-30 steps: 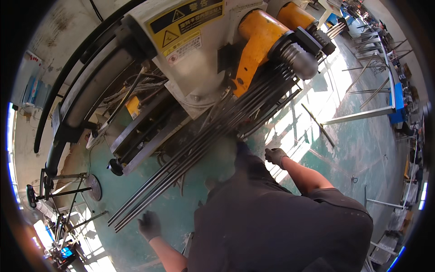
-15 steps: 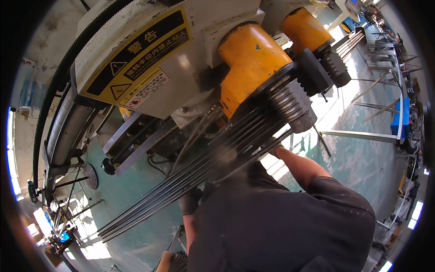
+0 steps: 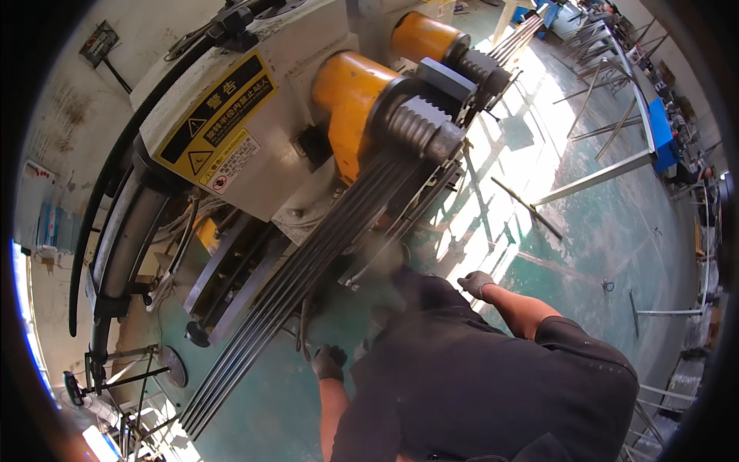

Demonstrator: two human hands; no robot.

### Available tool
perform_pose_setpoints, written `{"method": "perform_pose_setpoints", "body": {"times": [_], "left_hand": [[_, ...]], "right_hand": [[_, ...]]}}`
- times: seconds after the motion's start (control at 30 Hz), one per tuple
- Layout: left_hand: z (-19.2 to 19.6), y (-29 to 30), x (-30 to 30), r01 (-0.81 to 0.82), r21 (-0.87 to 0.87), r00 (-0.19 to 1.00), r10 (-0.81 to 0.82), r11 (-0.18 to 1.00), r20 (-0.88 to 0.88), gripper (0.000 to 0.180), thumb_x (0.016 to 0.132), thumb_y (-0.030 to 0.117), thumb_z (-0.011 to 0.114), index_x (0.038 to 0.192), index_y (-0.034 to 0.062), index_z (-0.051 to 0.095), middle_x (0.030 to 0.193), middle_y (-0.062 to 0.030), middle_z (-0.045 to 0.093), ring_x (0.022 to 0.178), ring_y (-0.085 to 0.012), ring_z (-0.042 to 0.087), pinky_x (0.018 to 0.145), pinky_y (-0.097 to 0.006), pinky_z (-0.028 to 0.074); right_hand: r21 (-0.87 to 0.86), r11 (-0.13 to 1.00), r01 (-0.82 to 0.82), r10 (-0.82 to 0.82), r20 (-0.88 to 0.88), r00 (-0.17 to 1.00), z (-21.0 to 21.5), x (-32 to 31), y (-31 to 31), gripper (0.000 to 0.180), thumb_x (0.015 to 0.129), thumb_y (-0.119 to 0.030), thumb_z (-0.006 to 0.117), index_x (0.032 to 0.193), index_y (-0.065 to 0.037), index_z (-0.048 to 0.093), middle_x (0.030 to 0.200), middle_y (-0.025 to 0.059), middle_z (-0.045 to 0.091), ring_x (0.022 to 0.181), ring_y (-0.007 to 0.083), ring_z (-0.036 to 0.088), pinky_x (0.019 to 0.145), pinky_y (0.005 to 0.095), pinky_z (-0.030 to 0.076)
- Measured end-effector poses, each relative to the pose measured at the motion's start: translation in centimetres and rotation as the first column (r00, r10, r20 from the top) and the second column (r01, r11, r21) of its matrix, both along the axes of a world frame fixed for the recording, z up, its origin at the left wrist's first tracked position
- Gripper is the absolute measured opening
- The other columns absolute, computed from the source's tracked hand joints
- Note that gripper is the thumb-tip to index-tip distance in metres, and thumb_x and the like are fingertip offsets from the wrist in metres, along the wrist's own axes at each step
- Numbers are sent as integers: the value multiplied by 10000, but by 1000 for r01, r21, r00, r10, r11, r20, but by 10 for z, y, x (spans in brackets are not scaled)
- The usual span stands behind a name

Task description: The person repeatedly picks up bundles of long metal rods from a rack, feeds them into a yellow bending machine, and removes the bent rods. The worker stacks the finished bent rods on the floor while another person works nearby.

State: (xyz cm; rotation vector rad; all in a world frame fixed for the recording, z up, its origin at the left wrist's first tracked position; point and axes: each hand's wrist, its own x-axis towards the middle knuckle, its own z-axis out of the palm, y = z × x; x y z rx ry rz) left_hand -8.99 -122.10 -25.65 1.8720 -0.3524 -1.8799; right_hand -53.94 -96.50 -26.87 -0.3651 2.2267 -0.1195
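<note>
A bundle of long dark metal rods (image 3: pixel 285 281) slants down to the left from the ridged roller (image 3: pixel 418 127) of a large machine. My left hand (image 3: pixel 329 363), in a dark glove, is right of the bundle's lower part, apart from it. Its fingers look loosely curled, and I see nothing in them. Over the sunlit floor to the right is my right hand (image 3: pixel 476 285), in a grey glove. Its fingers are curled in, with nothing visible in them. Neither hand touches the rods.
Orange housings (image 3: pixel 350 92) and a yellow-black warning label (image 3: pixel 215 115) mark the machine's pale body. A dark bar (image 3: pixel 527 208) lies on the green floor beside a metal frame (image 3: pixel 600 175). A blue box (image 3: pixel 663 135) stands by the right-hand racks.
My right hand has come away from the bars by the roller and moved out to the right. My left hand has dropped clear of the rods. The whole view has shifted and turned.
</note>
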Motion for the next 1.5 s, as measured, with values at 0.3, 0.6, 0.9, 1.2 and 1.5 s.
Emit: {"method": "perform_pose_setpoints", "body": {"times": [0.3, 0.6, 0.9, 1.2, 1.5], "left_hand": [[-48, 33, 32, 390, 86, 831, -391, 917, 397, 239, 916, 139, 630, 1074, -35, 675, 933, -158, 742, 804, -274, 712, 691, -453, 561], [-69, 51, 20, 299, -53, 871, -250, 953, 423, 344, 882, 283, 704, 980, -44, 746, 959, -130, 770, 856, -239, 703, 774, -419, 522], [-87, 42, -8, 389, 179, 670, -411, 904, 619, 375, 887, 314, 744, 1074, -11, 745, 990, -133, 763, 926, -263, 719, 826, -447, 566], [97, 4, -59, -60, -428, 991, 2, 902, -135, 185, 1017, 179, 625, 1140, 43, 649, 947, -89, 688, 800, -250, 674, 714, -406, 566], [346, -65, -115, -6, -937, 999, -28, 349, -17, 256, 1109, 217, 496, 1218, 23, 624, 1083, -109, 685, 920, -205, 652, 829, -353, 555]], "right_hand": [[40, 966, -255, 253, 50, 966, -24, 23, 14, 559, 888, -591, 608, 1108, -114, 798, 1126, 193, 756, 1104, 362, 707, 952, 430, 528], [-162, 977, -140, 144, 11, 989, 8, -11, -22, 465, 845, -422, 648, 1135, -84, 783, 1180, 171, 747, 1139, 345, 692, 990, 426, 526], [-76, 949, -306, 309, 35, 950, 2, -22, -13, 485, 854, -444, 616, 1145, -91, 777, 1193, 194, 729, 1137, 363, 680, 970, 446, 512], [-496, 860, 116, -160, -47, 986, 100, -93, -65, 433, 917, -411, 717, 1160, -55, 757, 1079, 140, 771, 1015, 260, 720, 933, 381, 538], [-810, -95, 579, -346, 572, 744, 240, -173, -167, 347, 1011, -247, 680, 1209, 37, 698, 1083, 88, 744, 909, 177, 701, 867, 313, 548]]}}
